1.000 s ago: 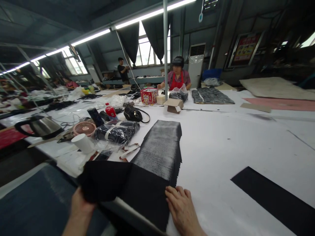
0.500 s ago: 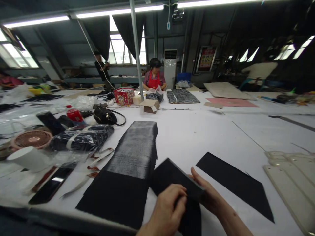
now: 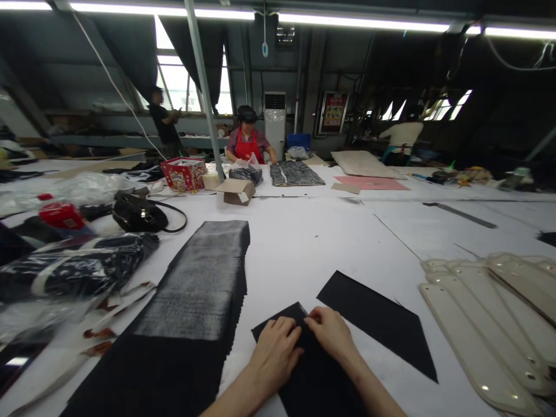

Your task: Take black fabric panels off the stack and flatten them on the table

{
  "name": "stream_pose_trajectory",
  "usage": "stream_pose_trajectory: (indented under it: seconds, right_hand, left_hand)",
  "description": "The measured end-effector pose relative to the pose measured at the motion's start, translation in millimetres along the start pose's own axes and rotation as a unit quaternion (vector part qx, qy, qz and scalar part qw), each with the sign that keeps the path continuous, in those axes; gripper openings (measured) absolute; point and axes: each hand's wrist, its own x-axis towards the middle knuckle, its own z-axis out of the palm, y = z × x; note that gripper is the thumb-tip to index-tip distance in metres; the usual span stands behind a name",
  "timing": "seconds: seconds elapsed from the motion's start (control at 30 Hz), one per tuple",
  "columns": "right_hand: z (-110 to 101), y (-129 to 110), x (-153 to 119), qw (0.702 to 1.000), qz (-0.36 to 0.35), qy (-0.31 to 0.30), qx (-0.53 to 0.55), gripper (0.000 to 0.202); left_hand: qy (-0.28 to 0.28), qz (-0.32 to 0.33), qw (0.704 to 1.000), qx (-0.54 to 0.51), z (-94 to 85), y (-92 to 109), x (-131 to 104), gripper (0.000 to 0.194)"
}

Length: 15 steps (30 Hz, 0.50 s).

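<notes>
A black fabric piece lies on the white table in front of me, its far corner marked by a pale edge strip. My left hand rests on top of it, fingers slightly bent and thumb apart, pressing it down. At the piece's far right edge, my right hand has thumb and fingers pinched together on the edge. Left of my hands is a long fanned stack of black pieces, greyish on its far half. Another flat black piece lies alone to the right.
Beige panels with metal eyelets overlap at the right. A plastic-wrapped bundle, a black handbag and a red-capped bottle crowd the left. Farther back are a small cardboard box, a metal pole and a person in a red apron.
The view has swung right. The black piece, previously lifted and tilted between my hands, now lies flat on the table. My right hand has moved from beneath its edge to pinch it from above.
</notes>
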Motion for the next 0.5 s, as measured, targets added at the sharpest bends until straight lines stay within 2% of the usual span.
stream_pose_trajectory:
  seconds: [0.13,0.2,0.27,0.37,0.5]
  right_hand:
    - [27,0,-9,0.992,-0.044,0.088,-0.078,0.018]
    - [39,10,-12,0.978,-0.1,0.137,-0.118,0.023]
    - [48,21,-12,0.951,-0.175,0.198,-0.162,0.025]
    - [56,29,-12,0.909,-0.254,0.251,-0.213,0.026]
    - [58,24,-14,0.88,-0.287,0.261,-0.275,0.028]
  left_hand:
    - [0.003,0.001,1.0,0.016,0.3,-7,11,0.017]
    - [-0.005,0.016,0.999,0.035,0.5,-12,17,0.015]
    - [-0.009,0.033,0.998,0.055,2.7,-16,20,0.015]
    - [-0.005,0.042,0.997,0.069,9.1,-20,22,0.021]
    - [0.013,0.045,0.997,0.056,16.6,-23,22,0.046]
